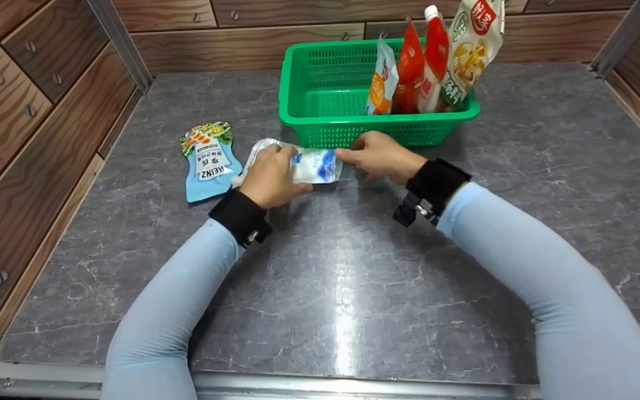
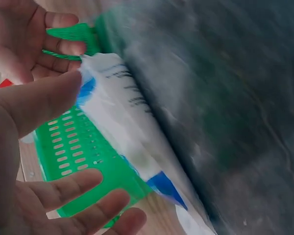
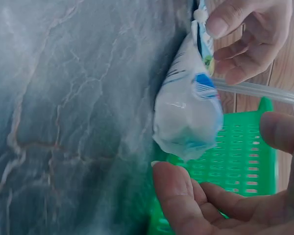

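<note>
A white pouch with blue patches (image 1: 315,168) lies flat on the grey table in front of the green basket. Over its left part is my left hand (image 1: 271,176); the left wrist view shows these fingers spread, with the thumb overlapping one end of the pouch (image 2: 122,107). Whether the thumb touches it I cannot tell. At the pouch's right end is my right hand (image 1: 384,155), its fingers loosely bent. In the right wrist view a small gap separates the right fingertips from the pouch (image 3: 186,115), and nothing is held.
A light blue Heinz pouch (image 1: 213,166) lies left of the left hand. Behind the hands stands the green basket (image 1: 331,119), with an orange-and-white packet (image 1: 382,83), a red packet (image 1: 409,69), a red bottle-like pouch (image 1: 434,61) and a tall beige packet (image 1: 473,50) at its right side.
</note>
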The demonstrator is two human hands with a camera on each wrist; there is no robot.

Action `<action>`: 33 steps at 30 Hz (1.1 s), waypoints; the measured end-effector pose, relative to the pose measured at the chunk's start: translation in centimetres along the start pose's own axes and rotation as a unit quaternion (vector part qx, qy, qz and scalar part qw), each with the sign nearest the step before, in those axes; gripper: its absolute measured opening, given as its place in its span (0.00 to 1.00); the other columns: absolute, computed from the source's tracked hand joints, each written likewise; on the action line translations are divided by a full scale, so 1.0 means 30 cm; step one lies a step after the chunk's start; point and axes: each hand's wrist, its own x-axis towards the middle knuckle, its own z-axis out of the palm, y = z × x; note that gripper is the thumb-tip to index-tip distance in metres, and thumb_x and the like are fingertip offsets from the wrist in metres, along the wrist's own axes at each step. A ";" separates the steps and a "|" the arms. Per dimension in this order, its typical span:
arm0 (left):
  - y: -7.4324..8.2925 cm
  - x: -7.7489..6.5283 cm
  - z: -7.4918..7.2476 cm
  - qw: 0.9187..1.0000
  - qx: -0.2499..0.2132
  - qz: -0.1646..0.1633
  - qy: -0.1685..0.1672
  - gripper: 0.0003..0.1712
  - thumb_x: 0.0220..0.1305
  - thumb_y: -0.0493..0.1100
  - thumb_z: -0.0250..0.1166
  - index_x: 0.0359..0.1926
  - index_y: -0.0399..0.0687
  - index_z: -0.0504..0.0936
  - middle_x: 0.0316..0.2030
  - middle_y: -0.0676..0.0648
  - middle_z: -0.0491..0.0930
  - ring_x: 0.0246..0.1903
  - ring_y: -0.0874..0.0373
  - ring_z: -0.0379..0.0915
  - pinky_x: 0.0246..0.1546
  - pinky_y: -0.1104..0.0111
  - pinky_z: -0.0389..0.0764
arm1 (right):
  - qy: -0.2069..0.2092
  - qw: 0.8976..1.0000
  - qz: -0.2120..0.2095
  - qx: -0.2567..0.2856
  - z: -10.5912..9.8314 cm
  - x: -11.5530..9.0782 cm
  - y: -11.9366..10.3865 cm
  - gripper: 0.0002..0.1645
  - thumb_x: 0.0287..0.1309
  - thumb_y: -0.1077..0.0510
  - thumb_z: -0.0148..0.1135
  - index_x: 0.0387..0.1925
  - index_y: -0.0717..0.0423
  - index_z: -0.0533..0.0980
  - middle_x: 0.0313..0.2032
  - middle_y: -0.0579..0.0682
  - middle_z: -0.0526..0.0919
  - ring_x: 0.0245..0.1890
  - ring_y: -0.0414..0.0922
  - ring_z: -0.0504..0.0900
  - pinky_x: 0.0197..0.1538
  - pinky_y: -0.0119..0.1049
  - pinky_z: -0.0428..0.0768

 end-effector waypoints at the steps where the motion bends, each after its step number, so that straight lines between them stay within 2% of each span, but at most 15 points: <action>1: -0.002 0.000 0.004 1.000 0.010 0.002 0.002 0.41 0.39 0.56 0.74 0.53 0.41 0.72 0.47 0.38 0.72 0.50 0.44 0.65 0.53 0.58 0.67 | -0.004 1.000 0.004 0.005 0.006 0.010 0.001 0.42 0.55 0.37 0.56 0.61 0.60 0.60 0.54 0.56 0.68 0.52 0.51 0.71 0.45 0.45 0.79; 4: -0.007 -0.001 0.009 1.000 0.028 0.001 -0.002 0.40 0.38 0.56 0.74 0.52 0.40 0.73 0.47 0.38 0.72 0.48 0.43 0.66 0.51 0.56 0.68 | -0.011 1.000 0.013 0.011 0.022 0.039 -0.001 0.36 0.55 0.38 0.56 0.56 0.59 0.65 0.51 0.57 0.70 0.48 0.52 0.73 0.43 0.46 0.79; 7: -0.012 -0.003 0.005 1.000 0.018 -0.010 -0.012 0.41 0.40 0.58 0.73 0.53 0.41 0.72 0.48 0.38 0.71 0.49 0.44 0.65 0.51 0.57 0.69 | -0.010 0.999 0.029 0.011 0.038 0.062 -0.004 0.32 0.55 0.38 0.57 0.50 0.58 0.68 0.47 0.58 0.71 0.42 0.51 0.74 0.42 0.46 0.80; 13: -0.028 -0.003 -0.008 1.000 -0.021 -0.014 0.003 0.40 0.43 0.60 0.71 0.54 0.41 0.73 0.47 0.40 0.72 0.48 0.46 0.67 0.50 0.58 0.69 | -0.011 0.996 0.068 0.050 0.063 0.094 -0.004 0.33 0.54 0.40 0.59 0.50 0.58 0.62 0.42 0.57 0.71 0.34 0.48 0.75 0.41 0.43 0.81; 18: -0.044 0.001 -0.007 1.000 -0.026 -0.011 0.010 0.39 0.45 0.61 0.69 0.53 0.40 0.73 0.46 0.40 0.74 0.47 0.46 0.68 0.50 0.58 0.69 | -0.006 0.996 0.073 0.052 0.073 0.111 -0.002 0.35 0.50 0.38 0.62 0.48 0.58 0.64 0.41 0.56 0.73 0.29 0.46 0.78 0.40 0.43 0.81; 22: -0.062 0.005 -0.002 0.999 -0.019 -0.048 0.016 0.38 0.50 0.63 0.64 0.52 0.39 0.73 0.47 0.38 0.72 0.49 0.43 0.67 0.50 0.56 0.69 | -0.005 0.996 0.071 0.053 0.073 0.114 0.001 0.32 0.48 0.41 0.66 0.44 0.58 0.66 0.36 0.55 0.75 0.23 0.45 0.79 0.39 0.42 0.82; 27: -0.096 0.017 0.002 0.994 -0.023 -0.099 0.035 0.33 0.56 0.59 0.60 0.51 0.35 0.73 0.45 0.34 0.73 0.48 0.39 0.68 0.49 0.53 0.69 | -0.004 0.998 0.054 0.039 0.064 0.109 0.006 0.21 0.47 0.47 0.69 0.33 0.60 0.75 0.27 0.52 0.76 0.19 0.44 0.80 0.37 0.41 0.82; 29: -0.111 0.020 0.001 0.993 -0.024 -0.110 0.042 0.32 0.57 0.57 0.60 0.50 0.34 0.74 0.43 0.32 0.74 0.47 0.39 0.69 0.48 0.53 0.70 | -0.008 0.998 0.044 0.032 0.061 0.105 0.009 0.19 0.47 0.48 0.69 0.30 0.60 0.77 0.27 0.52 0.78 0.21 0.45 0.81 0.37 0.41 0.82; 33: -0.128 0.022 0.000 0.992 -0.028 -0.119 0.040 0.29 0.57 0.55 0.60 0.47 0.32 0.74 0.41 0.31 0.77 0.45 0.38 0.72 0.47 0.53 0.71 | -0.021 0.999 0.039 0.032 0.053 0.095 0.018 0.18 0.49 0.49 0.67 0.31 0.61 0.77 0.33 0.53 0.79 0.26 0.47 0.82 0.40 0.41 0.81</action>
